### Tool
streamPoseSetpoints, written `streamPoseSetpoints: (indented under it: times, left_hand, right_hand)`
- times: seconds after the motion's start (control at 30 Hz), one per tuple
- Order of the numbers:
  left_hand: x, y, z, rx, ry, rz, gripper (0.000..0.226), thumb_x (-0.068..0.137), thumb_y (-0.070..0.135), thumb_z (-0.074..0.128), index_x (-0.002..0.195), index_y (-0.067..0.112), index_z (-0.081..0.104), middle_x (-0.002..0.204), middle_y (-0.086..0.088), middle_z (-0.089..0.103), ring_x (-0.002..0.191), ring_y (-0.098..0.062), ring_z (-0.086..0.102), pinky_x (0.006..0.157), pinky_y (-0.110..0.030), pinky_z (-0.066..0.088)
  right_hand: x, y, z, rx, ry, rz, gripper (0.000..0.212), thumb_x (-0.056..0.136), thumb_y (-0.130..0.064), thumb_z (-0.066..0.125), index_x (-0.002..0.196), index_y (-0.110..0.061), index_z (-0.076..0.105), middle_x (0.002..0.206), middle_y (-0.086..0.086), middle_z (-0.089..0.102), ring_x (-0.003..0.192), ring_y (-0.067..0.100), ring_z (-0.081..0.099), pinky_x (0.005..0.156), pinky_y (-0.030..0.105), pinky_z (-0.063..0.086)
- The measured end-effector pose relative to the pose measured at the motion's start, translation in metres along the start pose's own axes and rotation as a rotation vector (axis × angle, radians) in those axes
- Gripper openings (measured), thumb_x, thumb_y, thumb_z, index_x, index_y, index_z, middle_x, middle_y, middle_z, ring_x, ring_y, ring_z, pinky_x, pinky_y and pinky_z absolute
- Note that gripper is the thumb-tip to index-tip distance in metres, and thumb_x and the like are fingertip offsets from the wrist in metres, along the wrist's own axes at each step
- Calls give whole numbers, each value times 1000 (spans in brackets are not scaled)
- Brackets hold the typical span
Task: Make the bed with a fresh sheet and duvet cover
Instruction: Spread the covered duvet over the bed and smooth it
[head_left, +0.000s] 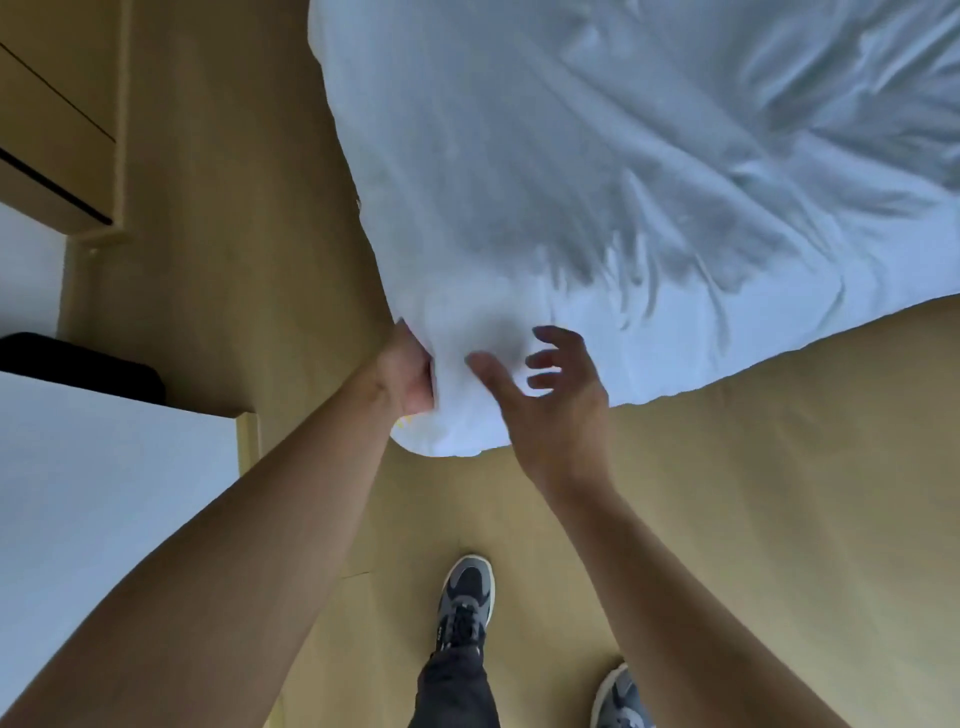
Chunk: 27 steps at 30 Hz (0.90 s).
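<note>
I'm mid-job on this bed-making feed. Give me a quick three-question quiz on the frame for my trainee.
1. True or false: the left hand grips the rounded corner of the crumpled white fabric bedding.
2. Multiple choice: the right hand is A) clenched round the bedding, B) open with fingers spread beside the gripped corner, C) out of view.
3. Short answer: how many grey and black lace-up shoes are in view?

Key: 1 true; 2 B; 3 two.
</note>
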<state>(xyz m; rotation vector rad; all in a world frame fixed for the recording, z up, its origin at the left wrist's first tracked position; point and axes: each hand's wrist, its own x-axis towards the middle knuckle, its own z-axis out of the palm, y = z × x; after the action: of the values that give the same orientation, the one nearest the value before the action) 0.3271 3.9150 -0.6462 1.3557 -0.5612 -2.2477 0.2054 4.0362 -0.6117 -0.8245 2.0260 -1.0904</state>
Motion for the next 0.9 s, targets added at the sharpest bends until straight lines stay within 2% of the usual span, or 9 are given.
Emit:
streamPoseSetpoints:
  times: [0.07, 0.17, 0.33, 0.4, 0.5, 0.57, 0.67, 0.8, 0.9]
  left_hand:
    - [-3, 2, 3, 163, -72, -40, 23, 101, 23, 50, 101, 10, 69, 91, -6, 75, 84, -21, 73, 75, -30, 57]
    - [-2, 26, 1, 499, -23, 77, 22, 84, 16, 67, 106, 9, 64, 99, -11, 71, 89, -21, 66, 80, -35, 53]
    - [4, 52, 1, 1424, 129, 224, 29, 89, 32, 60, 114, 17, 61, 111, -2, 59, 118, -32, 52, 94, -43, 45]
    - [1, 52, -4, 1427, 214, 333, 18, 70, 30, 57, 84, 20, 55, 94, -2, 45, 107, -38, 45, 86, -39, 37]
    - [1, 37, -23, 1570, 20, 459, 40, 83, 31, 63, 115, 9, 64, 124, -17, 48, 120, -34, 40, 99, -32, 33]
    - [3, 24, -27, 1538, -113, 570, 33, 83, 31, 73, 101, 5, 65, 110, -13, 62, 122, -33, 46, 94, -22, 29]
    - [6, 20, -14, 1286, -238, 249, 37, 75, 52, 82, 103, 41, 61, 108, 23, 61, 119, -10, 54, 84, -12, 38]
    - [4, 13, 1, 1275, -385, 102, 40, 90, 53, 69, 119, 27, 65, 117, 9, 68, 114, -17, 63, 94, -29, 50]
    - [-6, 33, 1, 1189, -492, -73, 35, 81, 40, 74, 81, 8, 62, 82, -4, 61, 76, -19, 55, 80, -26, 44]
  right_hand:
    - [-3, -25, 32, -175, -132, -58, 63, 77, -57, 74, 126, -28, 47, 105, -7, 65, 97, 12, 62, 77, 29, 51]
    - [11, -33, 44, -132, -78, 1, 11, 97, -23, 59, 99, -12, 57, 83, 4, 68, 85, 29, 69, 71, 32, 49]
    - [11, -28, 33, -189, 72, -186, 11, 100, -11, 52, 89, -12, 52, 66, -11, 50, 64, 19, 47, 58, 24, 30]
    - [18, -32, 25, -171, 153, -178, 7, 101, -16, 50, 95, -12, 52, 70, -12, 51, 68, 19, 48, 62, 27, 34]
    - [32, -35, 14, -64, 235, -83, 9, 102, -21, 45, 97, -14, 50, 77, -2, 54, 80, 27, 56, 75, 42, 51]
    - [35, -34, 9, -60, 279, -45, 13, 103, -23, 44, 95, -14, 50, 78, -3, 54, 75, 17, 55, 72, 39, 49]
    - [41, -30, 3, -63, 398, -11, 20, 104, -28, 41, 92, -15, 50, 72, -9, 49, 60, -2, 47, 59, 20, 37]
    - [53, -40, -4, -47, 536, -6, 16, 102, -29, 41, 94, -18, 48, 73, -14, 44, 62, 4, 43, 60, 21, 35]
    - [56, -49, -6, -55, 525, -85, 16, 101, -29, 42, 92, -18, 48, 68, -13, 44, 58, -6, 46, 57, 11, 36]
